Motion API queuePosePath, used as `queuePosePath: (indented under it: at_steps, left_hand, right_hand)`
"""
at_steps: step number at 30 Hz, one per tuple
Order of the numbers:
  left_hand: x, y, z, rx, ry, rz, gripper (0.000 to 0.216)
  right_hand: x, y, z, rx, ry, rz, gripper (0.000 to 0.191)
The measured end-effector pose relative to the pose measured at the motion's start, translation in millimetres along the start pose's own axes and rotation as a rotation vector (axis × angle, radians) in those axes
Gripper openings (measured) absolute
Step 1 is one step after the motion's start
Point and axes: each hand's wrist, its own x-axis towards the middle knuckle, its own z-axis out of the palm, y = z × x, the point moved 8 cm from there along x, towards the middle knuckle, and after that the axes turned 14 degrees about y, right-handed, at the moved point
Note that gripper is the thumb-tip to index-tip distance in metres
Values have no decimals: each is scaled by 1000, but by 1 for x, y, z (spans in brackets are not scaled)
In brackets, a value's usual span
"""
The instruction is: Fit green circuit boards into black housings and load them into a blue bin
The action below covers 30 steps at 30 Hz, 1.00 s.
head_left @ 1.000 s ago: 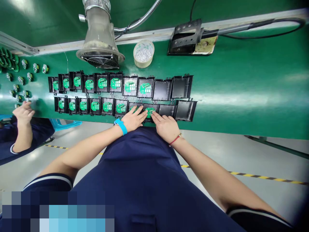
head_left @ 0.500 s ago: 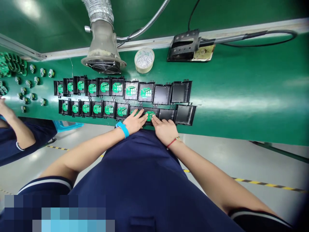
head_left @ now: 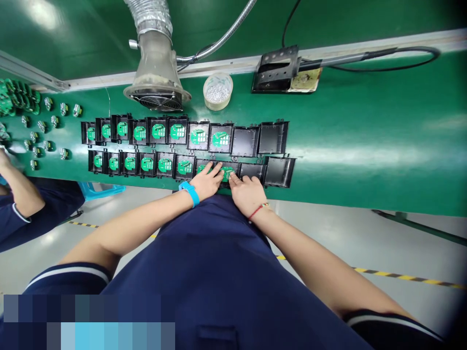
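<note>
Green circuit board [head_left: 227,173]: seated in a black plastic case of the near row, eighth from the left, directly between the two hands. Left hand [head_left: 206,181]: fingers extended, slightly parted, tips at the board's left side and over the neighbouring case. Right hand [head_left: 250,194]: fingers close together, index at the board's right side; thumb hidden, so whether it pinches cannot be told. A far row of cases [head_left: 246,141] lies parallel on the green tabletop [head_left: 365,160]. Behind: fume hood [head_left: 155,65], round tub [head_left: 218,101], perforated metal holder [head_left: 279,65].
</note>
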Motion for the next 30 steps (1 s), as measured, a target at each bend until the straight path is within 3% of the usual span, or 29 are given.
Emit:
queuePosePath:
  at_steps: [4,7,11,13,15,18,20,21,23,25,30]
  left_hand:
    - [6,1,-4,-23,12,18,34]
    - [3,-4,-18,-97,57,-2,37]
    - [-35,-41,-38,-242,176,-196,43]
    - [-78,-83,-39,-315,283,-445,41]
    - [-147,-139,-36,-399,482,-809,38]
    - [-295,-217,-19,-486,889,-1524,30]
    - [-395,-241,0,-486,1089,-2050,25]
    - [-430,-251,5,-475,1123,-2185,24]
    - [-484,-272,13,-488,1138,-2336,19]
    - [-520,-294,18,-527,1112,-2388,13]
    - [-560,-348,32,-655,986,-2422,10]
  right_hand:
    - [-2,5,0,0,61,-16,40]
    - [-7,9,-11,24,187,-7,37]
    - [-15,15,-27,68,349,64,33]
    - [-11,13,-29,83,391,75,32]
    - [0,8,-30,103,424,84,33]
    - [23,-8,-33,148,454,82,36]
    - [38,-24,-37,165,463,56,36]
    - [43,-32,-40,163,468,41,36]
    - [52,-47,-43,149,482,17,36]
    - [57,-58,-44,144,488,14,36]
    - [61,-86,-37,212,415,95,36]
